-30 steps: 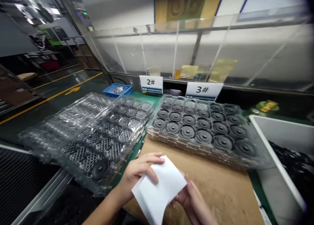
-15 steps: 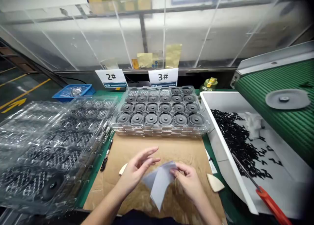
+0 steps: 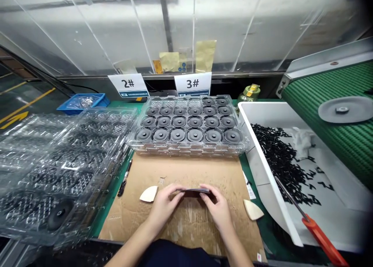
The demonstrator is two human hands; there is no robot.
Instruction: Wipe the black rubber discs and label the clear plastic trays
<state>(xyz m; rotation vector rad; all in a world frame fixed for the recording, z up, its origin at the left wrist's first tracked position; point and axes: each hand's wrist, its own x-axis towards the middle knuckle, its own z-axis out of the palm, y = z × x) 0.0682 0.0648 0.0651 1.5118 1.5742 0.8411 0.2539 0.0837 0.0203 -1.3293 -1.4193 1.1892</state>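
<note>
A thin grey sheet (image 3: pixel 196 189) is held nearly edge-on above the cardboard mat (image 3: pixel 186 170). Its left end is pinched by my left hand (image 3: pixel 169 199), and its right end by my right hand (image 3: pixel 214 203). Cream wedge-shaped pads lie on either side, one (image 3: pixel 149 194) beside my left hand and another (image 3: pixel 253 210) at the mat's right edge. Beyond the mat sits a clear tray (image 3: pixel 186 146) with round dark grey parts in most of its compartments.
Clear trays (image 3: pixel 72 162) fill the left side, with a blue bin (image 3: pixel 83 103) behind. At right stand a white tub (image 3: pixel 271 185) of small black pieces, a red-handled tool (image 3: pixel 322 236) and a green ribbed belt (image 3: pixel 335 88) carrying a grey oval part (image 3: pixel 345 109).
My left hand, open and apart from the sheet before, now grips its left end. The sheet has gone from hanging folded to nearly edge-on. The view has shifted slightly.
</note>
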